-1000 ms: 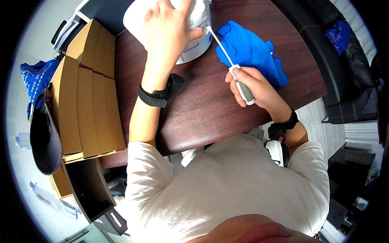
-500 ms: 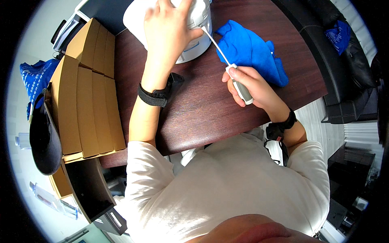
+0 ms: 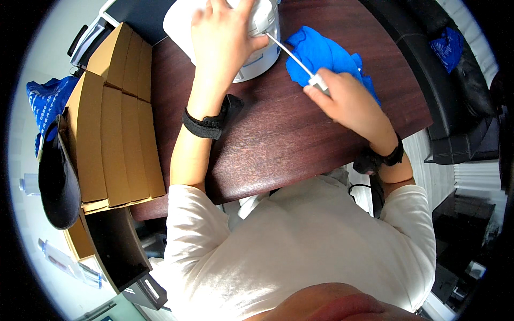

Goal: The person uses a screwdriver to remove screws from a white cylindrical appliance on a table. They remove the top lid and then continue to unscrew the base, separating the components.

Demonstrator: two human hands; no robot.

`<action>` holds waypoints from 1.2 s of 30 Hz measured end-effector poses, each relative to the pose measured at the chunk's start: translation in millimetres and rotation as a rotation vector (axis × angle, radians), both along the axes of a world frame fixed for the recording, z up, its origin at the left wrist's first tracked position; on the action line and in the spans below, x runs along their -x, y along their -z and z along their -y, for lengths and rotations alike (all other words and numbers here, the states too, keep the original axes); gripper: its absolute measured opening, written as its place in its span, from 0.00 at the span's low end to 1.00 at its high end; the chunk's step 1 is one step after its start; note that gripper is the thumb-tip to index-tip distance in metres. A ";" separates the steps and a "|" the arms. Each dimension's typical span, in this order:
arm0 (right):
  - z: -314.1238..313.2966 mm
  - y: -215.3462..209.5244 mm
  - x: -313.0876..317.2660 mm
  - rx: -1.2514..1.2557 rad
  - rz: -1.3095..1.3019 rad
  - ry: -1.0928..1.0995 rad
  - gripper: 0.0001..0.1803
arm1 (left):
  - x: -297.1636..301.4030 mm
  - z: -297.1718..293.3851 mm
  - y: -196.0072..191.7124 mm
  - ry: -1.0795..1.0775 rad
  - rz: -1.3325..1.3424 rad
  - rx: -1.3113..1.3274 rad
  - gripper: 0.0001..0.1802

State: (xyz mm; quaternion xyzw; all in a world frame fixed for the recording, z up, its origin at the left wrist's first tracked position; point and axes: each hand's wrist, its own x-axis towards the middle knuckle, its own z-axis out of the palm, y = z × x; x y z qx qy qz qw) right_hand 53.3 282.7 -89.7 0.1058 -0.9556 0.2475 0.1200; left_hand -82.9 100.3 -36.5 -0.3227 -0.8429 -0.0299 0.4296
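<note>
A white rounded appliance [image 3: 259, 67] stands at the table's far edge, partly cut off by the top of the picture; its exact kind is unclear. Over it lies my left hand [image 3: 222, 40], holding it with fingers spread across the top and the thumb on its side. My right hand [image 3: 350, 99] is closed around the grey and white handle of a screwdriver [image 3: 292, 55]. The long thin shaft slants up to the appliance, its tip meeting the side close to my left thumb. Most of the handle is hidden under the right hand. A crumpled blue cloth [image 3: 321, 51] lies just beyond that hand.
Brown cardboard boxes [image 3: 115, 134] are stacked along the left of the dark wooden table [image 3: 257, 139]. A dark cap [image 3: 59, 182] and a blue patterned cloth [image 3: 48, 104] hang beside them. A black sofa [image 3: 455, 107] stands at the right.
My right hand has turned palm-down over the screwdriver handle and moved slightly up and right, covering more of it. The left hand and the appliance have stayed put.
</note>
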 end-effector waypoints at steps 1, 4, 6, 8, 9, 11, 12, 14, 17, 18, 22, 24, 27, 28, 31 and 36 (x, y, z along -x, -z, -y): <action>-3.5 -0.2 1.5 -0.126 -0.090 0.097 0.15 | -0.5 0.1 -0.1 -0.010 0.003 0.003 0.42; -27.6 -11.6 8.9 -0.292 -0.294 0.239 0.11 | -0.7 -1.2 0.1 -0.017 0.008 0.009 0.43; -35.2 -14.4 15.5 -0.270 -0.371 0.287 0.13 | -1.7 -1.6 -0.4 -0.018 0.003 0.009 0.42; -37.0 -18.2 18.5 -0.243 -0.439 0.272 0.13 | -0.5 -0.5 -0.1 -0.010 -0.009 0.005 0.42; -36.6 -19.4 18.1 -0.215 -0.448 0.249 0.13 | 1.5 1.0 1.6 0.000 -0.019 0.000 0.42; -39.1 -9.3 18.3 -0.028 -0.377 0.175 0.13 | 2.8 2.0 2.2 0.017 -0.015 -0.007 0.42; -39.5 -1.4 18.7 0.063 -0.339 0.138 0.13 | 1.9 1.5 1.7 0.025 -0.003 -0.009 0.42; -34.7 13.1 17.0 0.381 -0.221 0.051 0.11 | -4.6 -0.4 -3.1 0.025 0.070 -0.016 0.42; -17.9 29.7 14.7 0.864 0.142 -0.007 0.13 | -13.6 -3.3 -13.1 -0.003 0.213 -0.019 0.44; -12.1 30.1 14.9 0.935 0.179 -0.044 0.14 | -10.9 -3.3 -13.1 -0.014 0.238 -0.015 0.44; 0.9 32.7 19.1 0.919 0.300 -0.069 0.15 | -8.9 -2.2 -13.8 -0.007 0.257 -0.008 0.43; 6.1 32.2 15.2 0.983 0.361 -0.072 0.15 | -6.4 0.0 -10.0 0.017 0.220 -0.013 0.44; 10.0 35.4 5.5 1.104 0.458 -0.079 0.16 | -5.4 1.3 -7.6 0.022 0.204 -0.018 0.44; 10.9 36.3 3.0 1.138 0.487 -0.087 0.16 | -5.4 1.6 -7.1 0.017 0.205 -0.020 0.44; 12.2 41.6 -4.4 1.234 0.566 -0.107 0.17 | -5.8 -0.1 -6.7 0.016 0.202 -0.014 0.44; 18.0 41.2 -5.4 1.253 0.603 -0.129 0.18 | -6.5 0.6 -8.8 0.033 0.195 -0.026 0.45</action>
